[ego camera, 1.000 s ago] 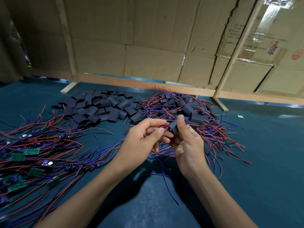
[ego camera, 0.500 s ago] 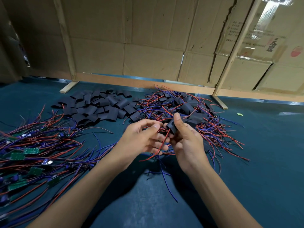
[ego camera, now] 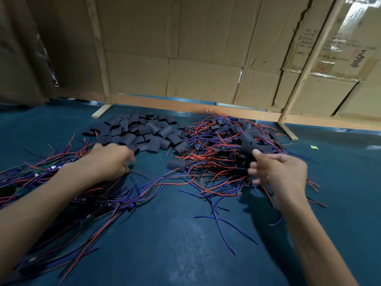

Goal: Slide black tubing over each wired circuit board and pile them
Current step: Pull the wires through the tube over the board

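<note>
Head view: sleeved board pile (ego camera: 233, 145), black, red/blue wires splayed toward viewer; R hand (ego camera: 278, 172) fingers loose, empty; L hand (ego camera: 109, 162) grip can't tell.

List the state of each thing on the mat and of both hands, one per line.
Loose black tubes: empty, heaped at the back.
Finished pile: boards sleeved, wires tangled, lying on the right.
Bare wired boards: unsleeved, spread on the left.
Left hand: fingers curled down among the wires; grip unclear.
Right hand: blurred, fingers loose, beside the finished pile.
</note>
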`<state>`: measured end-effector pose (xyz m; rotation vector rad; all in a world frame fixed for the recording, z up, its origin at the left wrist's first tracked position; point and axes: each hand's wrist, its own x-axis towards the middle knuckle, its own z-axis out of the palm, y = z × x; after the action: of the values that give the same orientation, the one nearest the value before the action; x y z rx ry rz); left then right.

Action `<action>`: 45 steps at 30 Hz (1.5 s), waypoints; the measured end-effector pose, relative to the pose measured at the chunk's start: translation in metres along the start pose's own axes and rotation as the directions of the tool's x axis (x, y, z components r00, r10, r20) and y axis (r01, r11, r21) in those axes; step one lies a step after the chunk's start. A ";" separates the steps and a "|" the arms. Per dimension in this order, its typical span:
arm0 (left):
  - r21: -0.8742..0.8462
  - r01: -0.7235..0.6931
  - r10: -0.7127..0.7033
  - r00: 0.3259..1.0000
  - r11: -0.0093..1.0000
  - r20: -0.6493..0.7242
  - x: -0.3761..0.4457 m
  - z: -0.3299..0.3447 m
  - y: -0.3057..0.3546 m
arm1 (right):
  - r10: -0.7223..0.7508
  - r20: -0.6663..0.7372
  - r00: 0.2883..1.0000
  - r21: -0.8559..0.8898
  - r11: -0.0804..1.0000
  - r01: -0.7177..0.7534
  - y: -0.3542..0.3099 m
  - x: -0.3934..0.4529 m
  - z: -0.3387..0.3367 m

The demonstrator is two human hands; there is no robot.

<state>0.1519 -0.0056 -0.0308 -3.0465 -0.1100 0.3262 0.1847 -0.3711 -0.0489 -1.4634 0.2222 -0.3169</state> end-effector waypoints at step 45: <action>-0.572 -0.578 0.169 0.774 0.582 -0.610 -0.062 0.019 0.128 | 0.033 0.702 0.712 -0.064 0.998 0.017 0.006 -0.063 0.045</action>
<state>0.0952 -0.1364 -0.0473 -3.8009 0.6534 -0.7147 0.1411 -0.3065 -0.0537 -1.5471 -0.3921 0.2805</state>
